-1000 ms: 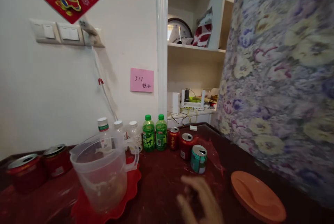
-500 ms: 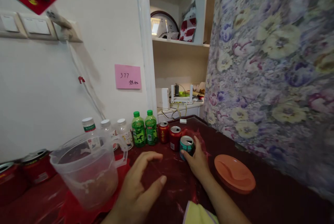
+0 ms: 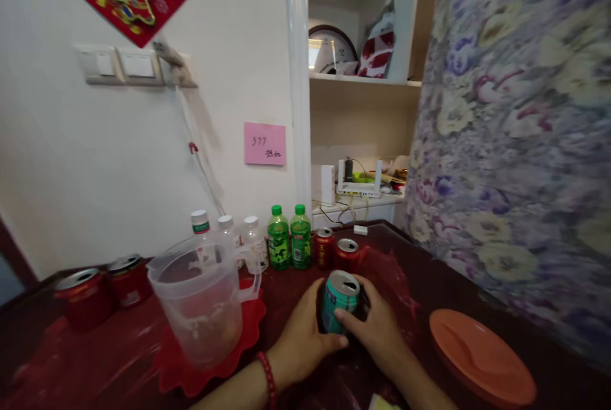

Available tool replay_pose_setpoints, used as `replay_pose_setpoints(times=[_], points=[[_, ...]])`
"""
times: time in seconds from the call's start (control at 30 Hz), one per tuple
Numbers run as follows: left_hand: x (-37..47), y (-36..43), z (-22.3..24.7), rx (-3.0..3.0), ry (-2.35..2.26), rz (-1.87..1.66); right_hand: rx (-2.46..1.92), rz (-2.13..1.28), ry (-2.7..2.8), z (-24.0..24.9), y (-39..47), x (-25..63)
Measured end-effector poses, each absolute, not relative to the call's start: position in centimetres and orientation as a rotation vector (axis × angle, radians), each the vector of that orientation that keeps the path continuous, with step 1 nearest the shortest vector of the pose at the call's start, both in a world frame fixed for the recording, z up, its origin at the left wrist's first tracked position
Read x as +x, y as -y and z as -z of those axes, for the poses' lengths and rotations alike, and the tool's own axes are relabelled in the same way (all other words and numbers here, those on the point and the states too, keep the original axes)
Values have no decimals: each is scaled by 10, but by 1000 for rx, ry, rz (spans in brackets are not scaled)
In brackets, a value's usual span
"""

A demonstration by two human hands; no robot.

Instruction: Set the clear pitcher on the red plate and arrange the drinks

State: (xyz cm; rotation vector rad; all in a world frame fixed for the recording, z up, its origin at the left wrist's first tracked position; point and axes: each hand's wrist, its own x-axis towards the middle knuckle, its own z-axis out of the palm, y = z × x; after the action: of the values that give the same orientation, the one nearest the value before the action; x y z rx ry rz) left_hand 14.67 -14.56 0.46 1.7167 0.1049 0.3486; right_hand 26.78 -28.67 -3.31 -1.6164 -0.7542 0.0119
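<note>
Teal can point(image 3: 338, 300): metal, with a silver top and an open mouth, standing upright on the dark red tabletop point(image 3: 119, 365) at lower centre of the frame.
Left hand point(image 3: 300, 337): wrapped round the can's left side, fingers behind it, thumb lying across the front low down; a red bead bracelet point(image 3: 268, 378) sits on the wrist.
Right hand point(image 3: 379, 327): closed on the can's right side, thumb pressed on the front of the can, fingers curled round the far side.
Grip: both hands grasp the same can, one from each side; whether its base touches the tabletop is hidden by the hands.
Red cans point(image 3: 337, 252): two, upright, just behind the teal can, toward the wall.
Green bottles point(image 3: 289, 246): two with green caps, side by side, just left of the red cans.
White bottles point(image 3: 229, 238): three pale ones further left along the wall, partly behind the jug.
Plastic jug point(image 3: 200, 305): clear, handle to the right, standing on a red scalloped mat point(image 3: 248, 321) at lower left of centre, near the left hand but apart from it.
Red tins point(image 3: 102, 289): two squat ones at the left edge of the tabletop.
Orange plate point(image 3: 480, 356): lower right of the frame, well apart from the hands.
Pink note point(image 3: 265, 144): stuck on the white wall above the bottles.
Floral cloth point(image 3: 515, 142): fills the right side of the frame.
</note>
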Motion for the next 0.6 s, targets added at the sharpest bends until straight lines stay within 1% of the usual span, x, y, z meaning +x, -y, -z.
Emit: replay_pose_setpoints(times=[0.07, 0.2, 0.3, 0.4, 0.5, 0.6], points=[[144, 149, -3, 1615, -18, -314, -1536, -77, 805, 37, 284, 259], [128, 154, 3, 1534, -12, -348, -1393, -177, 911, 39, 287, 253], [104, 154, -9, 1564, -17, -397, -1374, -238, 895, 35, 296, 256], [65, 155, -47, 1565, -104, -394, -1427, -325, 797, 32, 302, 256], [19, 152, -102, 1576, -190, -352, -1454, -352, 708, 31, 303, 253], [-20, 130, -154, 1691, -297, -334, -1456, -419, 710, 35, 303, 254]])
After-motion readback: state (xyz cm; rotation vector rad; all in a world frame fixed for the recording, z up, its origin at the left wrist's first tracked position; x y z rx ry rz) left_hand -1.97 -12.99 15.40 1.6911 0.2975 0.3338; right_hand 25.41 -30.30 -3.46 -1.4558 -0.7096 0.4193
